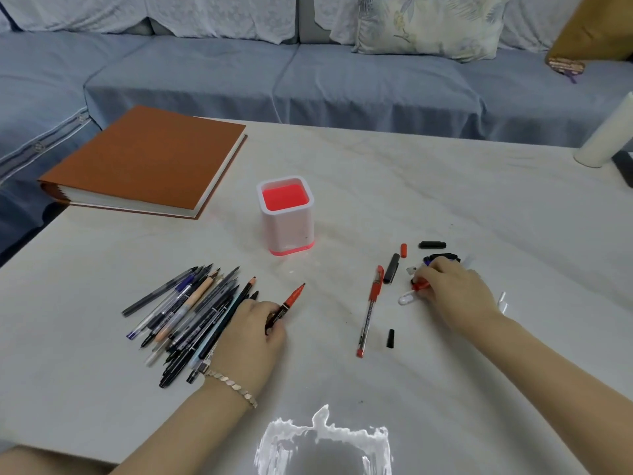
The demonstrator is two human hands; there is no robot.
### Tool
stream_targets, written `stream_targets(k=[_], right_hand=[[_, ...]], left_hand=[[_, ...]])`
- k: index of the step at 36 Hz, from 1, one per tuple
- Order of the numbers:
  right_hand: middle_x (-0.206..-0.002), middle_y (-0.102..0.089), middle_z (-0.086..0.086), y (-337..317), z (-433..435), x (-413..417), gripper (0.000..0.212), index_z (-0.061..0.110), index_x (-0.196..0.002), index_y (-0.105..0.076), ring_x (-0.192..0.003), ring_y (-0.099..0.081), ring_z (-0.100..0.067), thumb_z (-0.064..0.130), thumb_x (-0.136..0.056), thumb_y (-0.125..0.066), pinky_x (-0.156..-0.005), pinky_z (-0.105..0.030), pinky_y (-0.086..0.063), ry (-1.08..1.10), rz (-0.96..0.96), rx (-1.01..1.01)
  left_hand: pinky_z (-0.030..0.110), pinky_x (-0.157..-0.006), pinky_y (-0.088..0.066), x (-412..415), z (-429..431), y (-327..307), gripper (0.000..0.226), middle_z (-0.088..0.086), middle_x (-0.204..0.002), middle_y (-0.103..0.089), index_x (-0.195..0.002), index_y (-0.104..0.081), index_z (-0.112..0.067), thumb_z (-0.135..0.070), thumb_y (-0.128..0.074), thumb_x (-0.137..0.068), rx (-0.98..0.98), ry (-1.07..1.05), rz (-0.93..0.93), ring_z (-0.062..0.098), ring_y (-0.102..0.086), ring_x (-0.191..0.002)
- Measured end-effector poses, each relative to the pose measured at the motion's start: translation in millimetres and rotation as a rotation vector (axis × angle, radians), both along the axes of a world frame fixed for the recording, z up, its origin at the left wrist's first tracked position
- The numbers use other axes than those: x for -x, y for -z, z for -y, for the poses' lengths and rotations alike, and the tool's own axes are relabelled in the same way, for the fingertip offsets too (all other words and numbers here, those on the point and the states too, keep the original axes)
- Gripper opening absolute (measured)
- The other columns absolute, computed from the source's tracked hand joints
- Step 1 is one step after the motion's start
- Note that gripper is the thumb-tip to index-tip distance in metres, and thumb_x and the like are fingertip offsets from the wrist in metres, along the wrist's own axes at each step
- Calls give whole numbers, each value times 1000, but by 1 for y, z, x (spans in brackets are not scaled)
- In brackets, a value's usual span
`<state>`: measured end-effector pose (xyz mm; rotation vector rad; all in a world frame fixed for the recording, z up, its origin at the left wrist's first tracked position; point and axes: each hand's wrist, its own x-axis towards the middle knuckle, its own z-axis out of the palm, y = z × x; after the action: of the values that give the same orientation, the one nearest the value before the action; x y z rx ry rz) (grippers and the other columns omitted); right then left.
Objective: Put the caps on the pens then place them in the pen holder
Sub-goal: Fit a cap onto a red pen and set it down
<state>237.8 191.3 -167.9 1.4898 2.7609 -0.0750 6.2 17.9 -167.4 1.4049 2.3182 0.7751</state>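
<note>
Showing its red floor: upright pen holder (287, 231)

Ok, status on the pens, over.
Left hand holds uncapped red pen. Right hand pinches red cap. Pen holder empty, nothing blocking it.

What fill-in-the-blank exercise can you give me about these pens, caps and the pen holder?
The left hand holds an uncapped pen with a ___ tip.
The right hand pinches a red ___ from the loose pile.
The white pen holder contains ___ pens.
Missing words: red; cap; no.
</note>
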Motion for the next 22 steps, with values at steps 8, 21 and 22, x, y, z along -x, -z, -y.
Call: stream_targets(k=[8,21,22], right_hand=[[-86,-65,1,-18,23,11,15,12,-100,-54,-90,-57,-25,17,-94,-41,-79,-33,-39,71,-377,81],[-60,-59,14,-59,91,29,15,20,-83,-70,-59,-53,-1,7,-82,-61,-67,-13,-47,382,-1423,843],[-63,-60,13,-60,93,30,15,19,-84,-70,-61,-53,-2,10,-84,-58,-70,-16,-48,385,-1448,877]], left_hand=[[11,-65,-48,-19,-5,-34,24,-7,-76,-67,-78,-56,-32,-8,-59,-82,-150,-9,458,6,-63,-69],[16,-70,-51,-40,1,-52,37,-14,-84,-69,-83,-58,-39,-2,-54,-84,-150,143,593,1,-64,-70],[16,-70,-51,-41,1,-53,36,-13,-84,-69,-83,-59,-38,-2,-54,-84,-149,142,594,2,-64,-70]])
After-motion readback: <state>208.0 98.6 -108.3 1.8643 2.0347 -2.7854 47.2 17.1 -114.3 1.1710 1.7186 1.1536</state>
